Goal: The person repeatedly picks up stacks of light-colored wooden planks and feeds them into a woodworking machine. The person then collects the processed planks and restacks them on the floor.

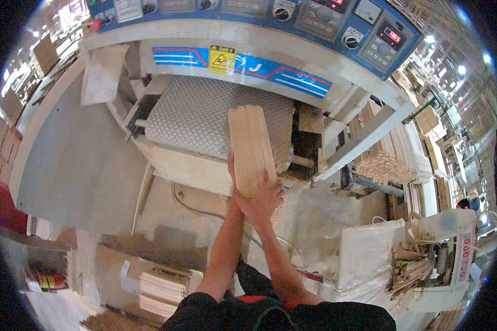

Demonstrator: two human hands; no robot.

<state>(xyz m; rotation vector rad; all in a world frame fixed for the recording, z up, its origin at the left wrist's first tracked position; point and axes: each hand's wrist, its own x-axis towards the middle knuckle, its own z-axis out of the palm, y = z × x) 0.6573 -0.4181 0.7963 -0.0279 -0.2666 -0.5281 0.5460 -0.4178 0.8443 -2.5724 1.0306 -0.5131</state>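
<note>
A bundle of pale wooden strips (250,143), lying side by side, is between my two hands. The far end of the strips rests over the grey, diamond-textured conveyor belt (190,118) of a large machine, and the near end reaches past the belt's front edge. Along the left side of the bundle, my left hand (232,175) grips the strips, its palm partly hidden behind them and my other hand. My right hand (261,199) is wrapped round the near end, fingers curled over the right side.
Above the belt runs a blue control panel (248,15) with knobs and displays. A grey sheet panel (77,143) stands at the left. Stacked wooden strips (389,165) lie to the right, with wood scraps (411,270) nearer. Cut boards (163,292) sit at lower left. A cable (196,209) crosses the floor.
</note>
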